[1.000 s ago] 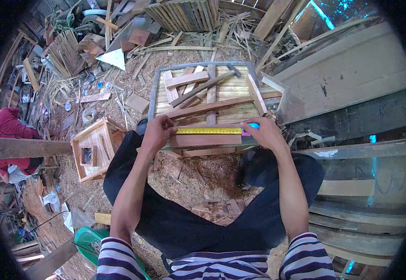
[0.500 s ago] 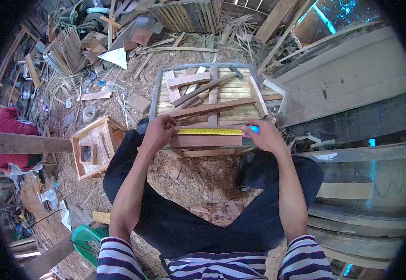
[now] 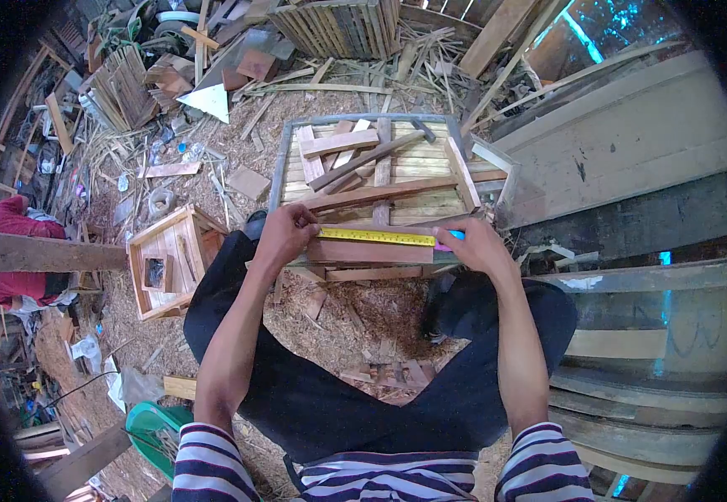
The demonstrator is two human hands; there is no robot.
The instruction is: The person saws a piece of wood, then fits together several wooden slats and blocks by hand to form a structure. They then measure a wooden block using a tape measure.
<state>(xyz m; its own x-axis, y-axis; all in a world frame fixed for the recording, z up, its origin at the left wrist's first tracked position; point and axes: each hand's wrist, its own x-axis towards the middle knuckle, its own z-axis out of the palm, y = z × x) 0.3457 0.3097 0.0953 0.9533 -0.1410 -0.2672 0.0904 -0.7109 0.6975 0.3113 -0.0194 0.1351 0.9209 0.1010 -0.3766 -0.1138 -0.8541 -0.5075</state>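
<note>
A yellow tape measure (image 3: 376, 238) is stretched straight between my hands, along the top of a short reddish-brown wooden board (image 3: 369, 252). My left hand (image 3: 284, 237) pinches the tape's free end at the board's left end. At the other end, my right hand (image 3: 476, 245) grips the blue and pink case, its fingers covering most of it. The board lies at the near edge of a low slatted wooden table (image 3: 426, 194). Farther back on that table are a hammer (image 3: 424, 130), a long brown wooden strip (image 3: 401, 192) and several short wood pieces (image 3: 338, 144).
Left of my knee stands a small wooden frame box (image 3: 171, 263). A person in red (image 3: 25, 251) is at far left, behind a horizontal beam (image 3: 54, 253). Large planks (image 3: 631, 142) line the right side. Shavings and offcuts cover the floor; a green basin (image 3: 150, 431) is at lower left.
My right hand and the tape case have shifted and tilted slightly, showing more of the pink part. My left hand stays at the tape's end. The person in red has moved a little.
</note>
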